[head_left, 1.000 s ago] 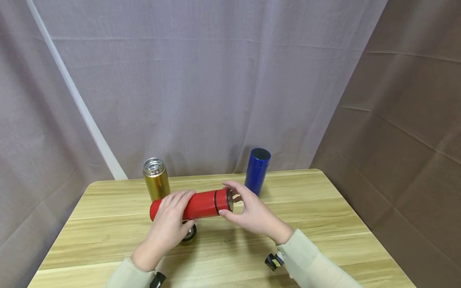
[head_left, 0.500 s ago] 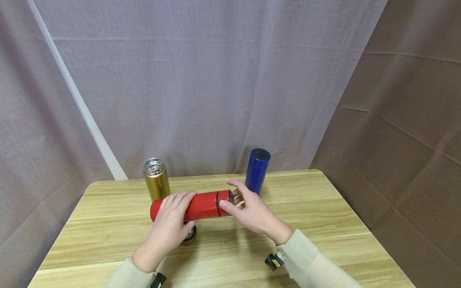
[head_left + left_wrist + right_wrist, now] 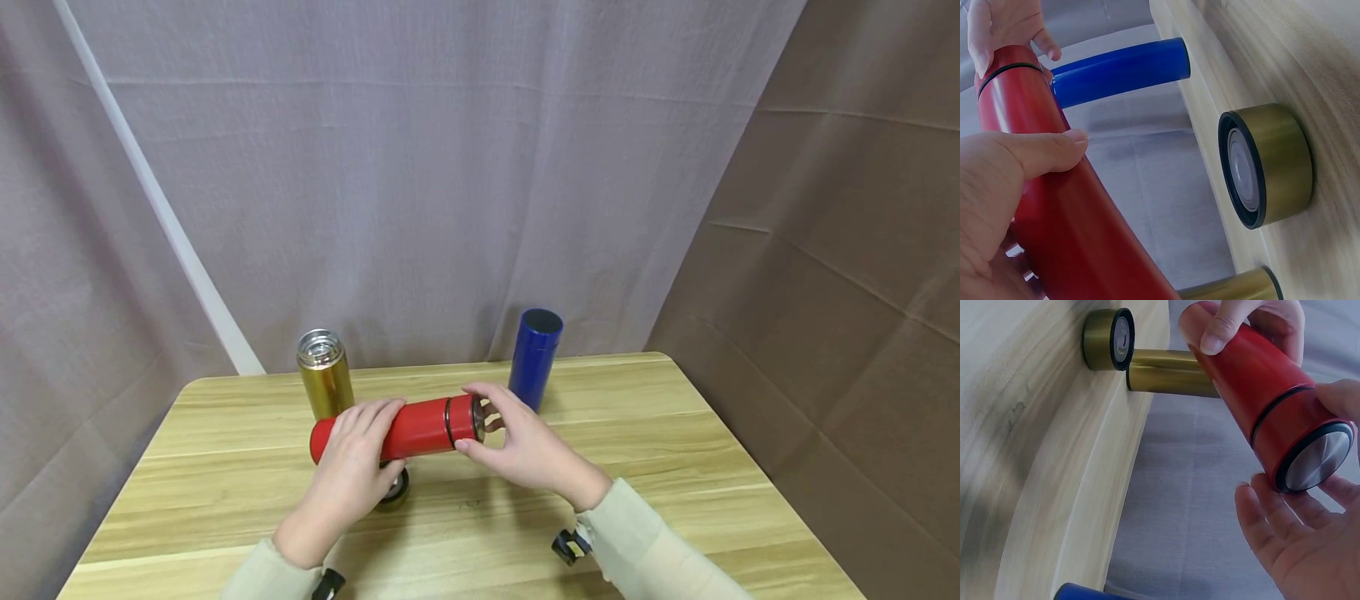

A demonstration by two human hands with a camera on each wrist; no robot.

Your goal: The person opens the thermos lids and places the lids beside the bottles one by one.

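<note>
A red bottle (image 3: 420, 429) lies almost level above the table, its capped end to the right. My left hand (image 3: 352, 458) grips its body from above, thumb along the near side. At the other end my right hand (image 3: 528, 442) has thumb and fingers around the red cap (image 3: 463, 419), which has a dark ring below it. In the right wrist view the cap (image 3: 1285, 431) shows a shiny metal top, with the right thumb on one side and fingertips at the lower rim. A gold lid (image 3: 1282, 165) rests on the table, partly hidden by the left hand in the head view.
Behind the left hand a gold bottle (image 3: 327, 387) stands with its silvery mouth uncovered. A blue bottle (image 3: 534, 358) stands upright behind the right hand. The wooden table (image 3: 645, 467) has a grey curtain (image 3: 420, 208) at its back and brown cloth (image 3: 840, 292) at the right.
The right thumb and fingers shifted forward around the cap, then turned back to nearly their earlier position. The red bottle moved only slightly, and the left hand keeps its grip.
</note>
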